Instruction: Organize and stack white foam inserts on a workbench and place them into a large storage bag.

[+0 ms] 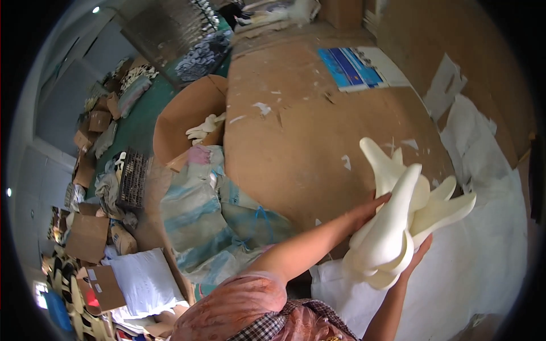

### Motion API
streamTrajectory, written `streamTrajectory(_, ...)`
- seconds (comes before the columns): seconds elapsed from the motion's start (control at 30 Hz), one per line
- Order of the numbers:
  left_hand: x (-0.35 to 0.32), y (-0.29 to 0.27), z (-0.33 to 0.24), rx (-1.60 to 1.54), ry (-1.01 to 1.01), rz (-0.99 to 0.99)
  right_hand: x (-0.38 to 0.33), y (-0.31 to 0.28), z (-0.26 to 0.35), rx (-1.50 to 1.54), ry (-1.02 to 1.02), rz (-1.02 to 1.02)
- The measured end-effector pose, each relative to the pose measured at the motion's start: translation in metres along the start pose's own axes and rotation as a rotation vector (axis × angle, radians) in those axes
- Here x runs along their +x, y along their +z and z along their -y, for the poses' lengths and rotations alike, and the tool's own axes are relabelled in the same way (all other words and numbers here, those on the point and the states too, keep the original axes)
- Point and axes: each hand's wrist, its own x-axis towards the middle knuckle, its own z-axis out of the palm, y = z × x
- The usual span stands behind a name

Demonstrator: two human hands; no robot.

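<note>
A bundle of cream-coloured moulded pieces [378, 241] with rounded, cupped bases and long tapering ends is lifted over the right part of the cardboard-covered table [284, 136]. The tapering ends point up and to the right. On its left side, my left hand [367, 213] is closed against the bundle, its fingertips partly behind a piece. My right hand [419, 257] grips the lower right side, with most of its fingers hidden. Below and beside the bundle spreads a white sheet [478, 244].
Blue-and-white printed sheets [355, 68] lie at the table's far right. Left of the table stands an open cardboard box [182, 116] with similar pale pieces [205, 129]. A striped woven sack [222, 227] is nearer me. Crates, cartons and a white pillow-like sack [147, 281] crowd the left.
</note>
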Motion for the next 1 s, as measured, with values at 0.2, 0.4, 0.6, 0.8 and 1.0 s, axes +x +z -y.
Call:
streamTrajectory(0.2, -0.109, -0.096, -0.154, 0.453, 0.402, -0.057, -0.056, 0.168, 0.078, 0.442, 0.143, 0.374)
streamTrajectory(0.4, -0.366, -0.201, -0.449, -0.261, 1.17, -0.79, -0.058, 0.454, 0.253, 0.372, 0.077, 1.007)
streamTrajectory(0.6, -0.514, -0.35, -0.288, 0.002, 1.161, -0.918, -0.149, 0.478, 0.184, 0.253, -0.096, 1.22)
streamTrajectory(0.8, -0.429, -0.428, -0.05, -0.228, 0.421, -0.763, -0.245, 0.356, -0.098, -0.363, 0.147, 1.175)
streamTrajectory(1.0, -0.308, -0.389, -0.024, 0.184, 0.438, -0.715, -0.355, 0.325, -0.081, -0.58, -0.02, 1.711)
